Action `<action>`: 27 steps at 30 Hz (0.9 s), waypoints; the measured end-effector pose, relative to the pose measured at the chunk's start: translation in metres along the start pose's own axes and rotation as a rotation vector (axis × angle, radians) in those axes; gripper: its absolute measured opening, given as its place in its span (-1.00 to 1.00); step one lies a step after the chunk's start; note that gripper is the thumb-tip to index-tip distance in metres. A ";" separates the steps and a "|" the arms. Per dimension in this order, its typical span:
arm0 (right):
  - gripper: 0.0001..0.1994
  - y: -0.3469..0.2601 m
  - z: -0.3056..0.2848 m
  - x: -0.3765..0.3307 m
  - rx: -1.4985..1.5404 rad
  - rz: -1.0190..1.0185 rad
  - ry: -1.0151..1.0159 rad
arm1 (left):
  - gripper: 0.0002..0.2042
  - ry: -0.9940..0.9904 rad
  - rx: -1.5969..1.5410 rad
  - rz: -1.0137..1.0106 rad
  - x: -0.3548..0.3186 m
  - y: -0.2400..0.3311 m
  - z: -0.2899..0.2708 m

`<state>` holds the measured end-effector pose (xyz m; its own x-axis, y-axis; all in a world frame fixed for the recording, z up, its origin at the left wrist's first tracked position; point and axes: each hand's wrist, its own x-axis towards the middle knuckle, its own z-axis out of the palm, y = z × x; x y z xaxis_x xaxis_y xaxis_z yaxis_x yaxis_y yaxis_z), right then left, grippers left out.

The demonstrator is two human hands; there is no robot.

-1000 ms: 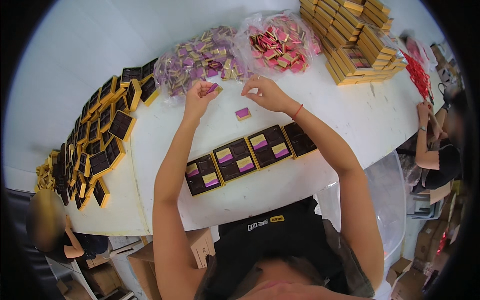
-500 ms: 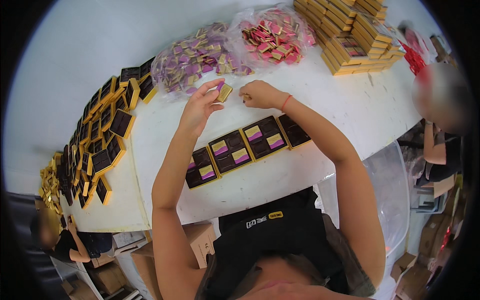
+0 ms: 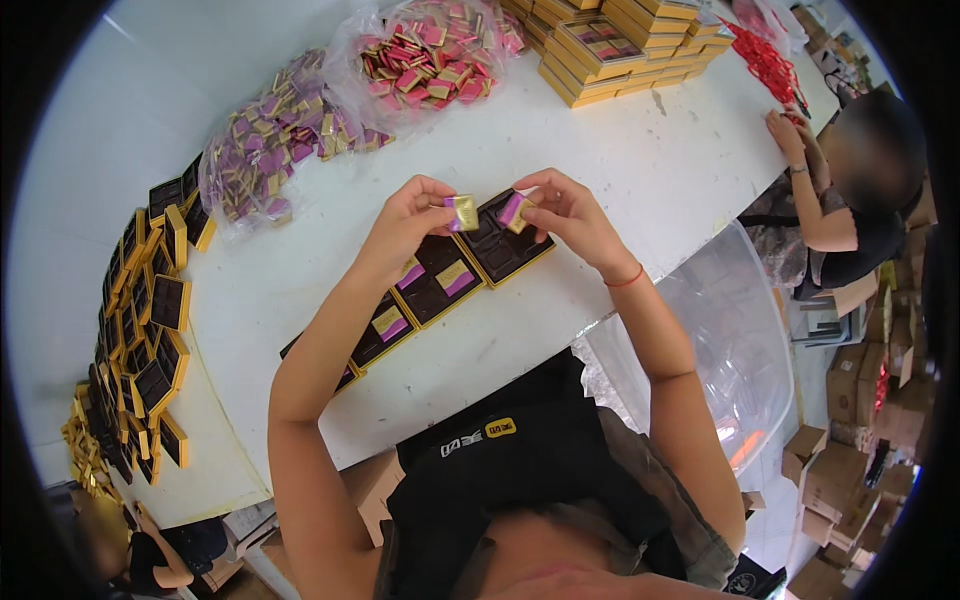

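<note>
Between thumb and fingers, my left hand (image 3: 408, 222) pinches a small gold-and-purple wrapped chocolate (image 3: 463, 213). My right hand (image 3: 578, 222) grips a second purple-and-gold chocolate (image 3: 515, 211). Both are held above the right-most black-lined box (image 3: 508, 258), whose visible compartments hold no chocolates. Beside it on the left, another gold-edged box (image 3: 428, 312) has two chocolates set diagonally in its compartments. Further left in the row, a box (image 3: 372, 350) shows a chocolate (image 3: 390, 322), partly covered by my left forearm.
Behind my hands lie a clear bag of purple-and-gold chocolates (image 3: 270, 150) and a bag of red-and-gold ones (image 3: 430, 60). Filled boxes (image 3: 600, 50) are stacked at the far right. Black-lined boxes (image 3: 150, 310) pile up on the left. One person sits at right, another at lower left.
My view has shifted right, so the table things appear further left. Both hands have come over the right-most box, and the chocolate in my right hand now shows plainly.
</note>
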<state>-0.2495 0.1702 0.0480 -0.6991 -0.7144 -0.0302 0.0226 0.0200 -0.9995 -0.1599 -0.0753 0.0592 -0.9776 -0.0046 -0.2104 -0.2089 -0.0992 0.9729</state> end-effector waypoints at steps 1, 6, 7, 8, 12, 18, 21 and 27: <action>-0.66 0.003 -0.002 -0.007 -0.003 -0.014 0.039 | -0.79 0.002 -0.025 -0.008 0.002 -0.004 0.005; -0.71 0.017 -0.017 -0.017 0.040 -0.100 0.082 | -0.77 0.137 0.032 0.003 0.002 -0.004 0.025; -0.73 0.015 -0.015 -0.020 0.065 -0.116 0.106 | -0.76 0.188 0.044 0.021 0.000 -0.004 0.029; -0.73 0.017 -0.015 -0.021 0.084 -0.127 0.109 | -0.77 0.194 0.017 0.036 0.000 -0.004 0.031; -0.71 0.038 -0.017 -0.019 -0.119 -0.276 0.132 | -0.83 0.228 0.147 0.119 0.005 -0.019 0.031; -0.73 0.027 -0.010 -0.023 -0.072 -0.162 0.152 | -0.84 0.313 0.852 0.389 0.004 -0.033 0.034; -0.76 0.015 -0.009 -0.025 0.054 -0.024 0.196 | -0.81 0.320 0.990 0.461 0.002 -0.036 0.030; -0.79 -0.002 -0.029 -0.008 -0.663 -0.620 -0.008 | -0.74 0.320 1.036 0.433 -0.005 -0.033 0.043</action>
<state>-0.2644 0.1966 0.0505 -0.4437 -0.7358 0.5117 -0.7742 0.0270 -0.6324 -0.1495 -0.0294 0.0317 -0.9522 -0.1046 0.2872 0.0751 0.8307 0.5516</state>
